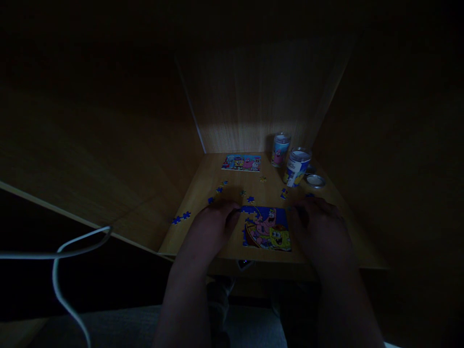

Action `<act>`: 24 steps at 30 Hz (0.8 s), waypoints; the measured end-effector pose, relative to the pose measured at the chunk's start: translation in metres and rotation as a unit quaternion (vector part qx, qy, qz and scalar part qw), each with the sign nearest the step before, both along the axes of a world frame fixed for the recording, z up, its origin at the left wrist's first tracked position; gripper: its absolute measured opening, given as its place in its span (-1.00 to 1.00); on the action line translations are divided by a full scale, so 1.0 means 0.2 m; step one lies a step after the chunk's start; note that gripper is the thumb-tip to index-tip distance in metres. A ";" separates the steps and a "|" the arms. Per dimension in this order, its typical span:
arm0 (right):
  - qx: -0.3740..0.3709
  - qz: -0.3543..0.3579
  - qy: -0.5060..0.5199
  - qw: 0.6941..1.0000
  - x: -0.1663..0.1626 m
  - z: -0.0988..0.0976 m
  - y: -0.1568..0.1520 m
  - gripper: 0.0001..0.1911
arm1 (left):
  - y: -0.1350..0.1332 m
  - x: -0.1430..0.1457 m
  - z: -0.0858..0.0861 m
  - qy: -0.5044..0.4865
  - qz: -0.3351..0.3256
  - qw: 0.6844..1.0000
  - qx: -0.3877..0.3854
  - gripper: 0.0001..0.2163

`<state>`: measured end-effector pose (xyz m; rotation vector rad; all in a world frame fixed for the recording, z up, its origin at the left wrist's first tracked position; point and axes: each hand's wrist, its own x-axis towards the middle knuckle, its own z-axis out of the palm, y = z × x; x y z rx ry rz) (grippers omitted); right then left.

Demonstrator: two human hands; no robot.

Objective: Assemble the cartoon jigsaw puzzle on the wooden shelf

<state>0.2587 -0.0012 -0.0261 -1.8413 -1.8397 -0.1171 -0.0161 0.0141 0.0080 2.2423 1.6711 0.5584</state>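
Note:
A partly joined jigsaw puzzle with pink and yellow cartoon figures on blue lies near the front edge of the wooden surface. Gaps show at its upper left, below a thin blue strip of pieces. My left hand is closed, its thumb and finger pinched at the left end of that strip. Beside the puzzle's upper right corner is my right hand, its fingers curled together; what they hold, if anything, is hidden. Loose pieces lie around, among them a blue piece just above the puzzle and a blue-yellow piece.
A second, assembled puzzle lies at the back. Two clear cans, one pink-blue and one blue-yellow, stand at the back right beside a round lid. Wooden walls enclose the surface. A white cable hangs at the left.

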 end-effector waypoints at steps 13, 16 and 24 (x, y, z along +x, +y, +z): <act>0.000 -0.004 0.005 1.000 -0.01 0.01 -0.01 -0.77 | 0.01 0.01 0.00 0.004 0.009 1.000 0.005 -0.77; 0.000 0.000 0.005 1.000 0.00 0.01 0.00 -0.78 | 0.01 0.01 0.00 0.009 0.002 1.000 0.009 -0.77; 0.008 0.008 0.005 1.000 0.00 0.00 0.00 -0.77 | 0.01 0.02 0.00 0.012 0.006 1.000 0.014 -0.79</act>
